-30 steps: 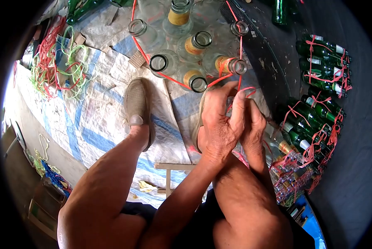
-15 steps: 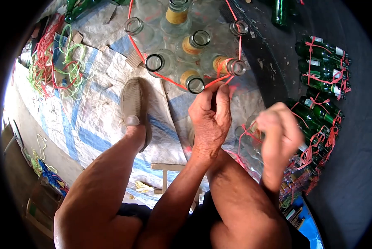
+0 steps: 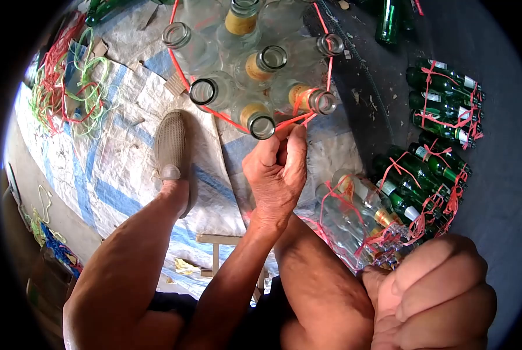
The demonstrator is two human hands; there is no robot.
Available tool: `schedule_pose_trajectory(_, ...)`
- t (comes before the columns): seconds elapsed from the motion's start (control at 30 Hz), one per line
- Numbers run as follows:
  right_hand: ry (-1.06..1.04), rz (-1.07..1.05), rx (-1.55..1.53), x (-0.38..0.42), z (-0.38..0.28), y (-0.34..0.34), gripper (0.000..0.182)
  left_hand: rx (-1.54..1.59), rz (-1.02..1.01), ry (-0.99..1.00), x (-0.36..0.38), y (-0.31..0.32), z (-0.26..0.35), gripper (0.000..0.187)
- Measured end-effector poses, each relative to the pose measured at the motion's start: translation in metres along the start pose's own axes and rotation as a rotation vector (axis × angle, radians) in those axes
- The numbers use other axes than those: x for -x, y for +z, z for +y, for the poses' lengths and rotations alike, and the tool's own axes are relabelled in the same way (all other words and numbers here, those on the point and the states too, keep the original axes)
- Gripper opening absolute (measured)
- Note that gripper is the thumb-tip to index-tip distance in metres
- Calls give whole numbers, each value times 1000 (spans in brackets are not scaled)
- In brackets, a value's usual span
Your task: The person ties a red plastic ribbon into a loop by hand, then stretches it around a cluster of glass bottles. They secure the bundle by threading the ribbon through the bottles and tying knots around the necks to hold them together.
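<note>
A bunch of clear glass bottles stands upright at the top, several with yellow neck labels, ringed by red plastic string. My left hand is closed at the near side of the bunch, pinching the string between thumb and fingers just below the bottle mouths. Large and close to the camera at the lower right, my right hand is curled into a fist. Whatever its fingers hold, if anything, is hidden.
Tied green bottles lie at the right, with tied clear bottles beside my right leg. Loose red and green string lies at the upper left. A white-and-blue woven sheet covers the ground under my shoe.
My right hand has moved down, to the right and nearer the camera, its fingers curled. My left hand stays on the string, and the whole view has shifted slightly.
</note>
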State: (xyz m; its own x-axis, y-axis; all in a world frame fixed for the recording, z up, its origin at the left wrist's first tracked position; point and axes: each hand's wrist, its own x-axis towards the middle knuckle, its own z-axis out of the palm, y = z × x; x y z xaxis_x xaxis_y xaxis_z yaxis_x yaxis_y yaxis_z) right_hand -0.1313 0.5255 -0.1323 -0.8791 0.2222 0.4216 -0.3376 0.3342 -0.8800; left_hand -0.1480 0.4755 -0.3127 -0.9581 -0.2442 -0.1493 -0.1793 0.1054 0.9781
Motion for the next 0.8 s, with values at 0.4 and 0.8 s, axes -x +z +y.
schedule_pose_trajectory(0.4,298,-97,269,-47,-41,17,18,-31,3,-20,-3,-2,7,8)
schedule_pose_trajectory(0.8,5,-578,384,-61,77,-7,21,-136,20,59,-2,-10,11,10)
